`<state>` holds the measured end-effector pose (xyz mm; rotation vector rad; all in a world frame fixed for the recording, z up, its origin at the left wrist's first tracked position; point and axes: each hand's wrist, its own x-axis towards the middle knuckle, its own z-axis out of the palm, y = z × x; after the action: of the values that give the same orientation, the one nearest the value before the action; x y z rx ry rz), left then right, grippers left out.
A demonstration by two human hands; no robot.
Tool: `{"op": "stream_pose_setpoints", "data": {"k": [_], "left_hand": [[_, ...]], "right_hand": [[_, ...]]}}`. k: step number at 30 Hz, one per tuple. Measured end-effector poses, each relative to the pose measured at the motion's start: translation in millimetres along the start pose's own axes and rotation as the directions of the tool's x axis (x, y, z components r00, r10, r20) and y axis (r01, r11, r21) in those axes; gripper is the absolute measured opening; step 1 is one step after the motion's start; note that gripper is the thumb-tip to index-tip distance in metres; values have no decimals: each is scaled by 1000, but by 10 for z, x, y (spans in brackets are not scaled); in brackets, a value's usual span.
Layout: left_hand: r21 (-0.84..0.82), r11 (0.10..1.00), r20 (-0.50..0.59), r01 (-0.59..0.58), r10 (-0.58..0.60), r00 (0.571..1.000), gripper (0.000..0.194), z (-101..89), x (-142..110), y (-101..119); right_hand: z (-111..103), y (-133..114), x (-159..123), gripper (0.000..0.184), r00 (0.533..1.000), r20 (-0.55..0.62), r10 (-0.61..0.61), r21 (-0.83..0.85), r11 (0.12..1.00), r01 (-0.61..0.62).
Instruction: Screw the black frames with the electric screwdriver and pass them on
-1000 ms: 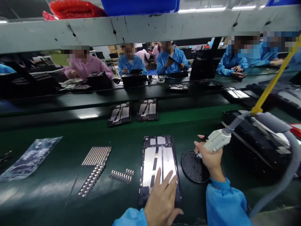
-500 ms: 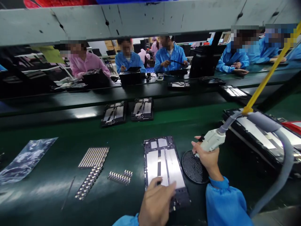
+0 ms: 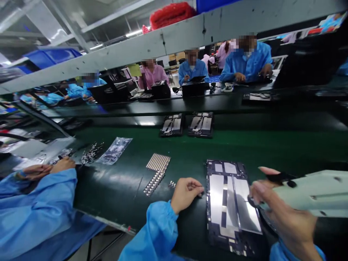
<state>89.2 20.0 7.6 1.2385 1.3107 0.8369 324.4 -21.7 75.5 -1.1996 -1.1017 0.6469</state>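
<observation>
My right hand (image 3: 288,210) is wrapped around a pale green, gun-shaped powered hand tool (image 3: 312,194), probably an electric screwdriver, beside the right edge of an opened tablet (image 3: 216,195). The tablet lies flat, its silvery battery plates and dark frame facing up. Left of it, close to its edge, is my left hand (image 3: 186,194), fingers curled and pinched together. A tiny dark bit shows at its fingertips, too small to name. Behind that hand lies a cluster of small metal-faced parts (image 3: 172,184), partly covered. A dark round dimpled tray (image 3: 269,221) is mostly hidden under my right hand.
Rows of small boards (image 3: 157,163) and a clear plastic bag (image 3: 115,150) lie on the green bench (image 3: 114,188). Two more opened tablets (image 3: 172,125) rest farther back. At left a co-worker's hands (image 3: 51,168) handle parts. A grey beam (image 3: 130,50) crosses overhead.
My left hand has left the tablet's lower part for the bench on its left. My right hand has brought the tool nearer the tablet and the camera. The view has swung left.
</observation>
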Motion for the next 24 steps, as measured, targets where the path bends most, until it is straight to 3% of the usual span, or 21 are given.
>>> {"op": "stream_pose_setpoints", "data": {"k": [3,5,8,12,15,18,21,24], "left_hand": [[-44,998,108,35,-30,994,23,108,145,17],[35,999,89,-17,14,996,18,150,228,21],[198,972,35,-124,119,992,12,179,318,9],[234,959,17,-159,160,987,9,208,375,-5],[204,968,21,-148,147,989,5,220,392,15],[106,994,74,8,-16,997,7,204,434,61],[15,979,196,205,-204,959,17,168,525,102],[-3,966,283,259,-247,927,21,135,613,113]], "right_hand": [[278,-37,-19,33,987,153,-48,66,997,38],[433,-38,0,35,978,191,-85,99,993,67],[628,7,39,15,980,175,-89,172,983,59],[842,133,100,30,988,132,-76,216,975,47],[972,226,148,27,991,120,-56,198,980,32],[1066,306,178,29,992,124,-13,183,983,-10],[1119,372,184,32,988,153,6,166,986,-31],[1143,415,182,30,984,179,-3,165,986,-27]]}}
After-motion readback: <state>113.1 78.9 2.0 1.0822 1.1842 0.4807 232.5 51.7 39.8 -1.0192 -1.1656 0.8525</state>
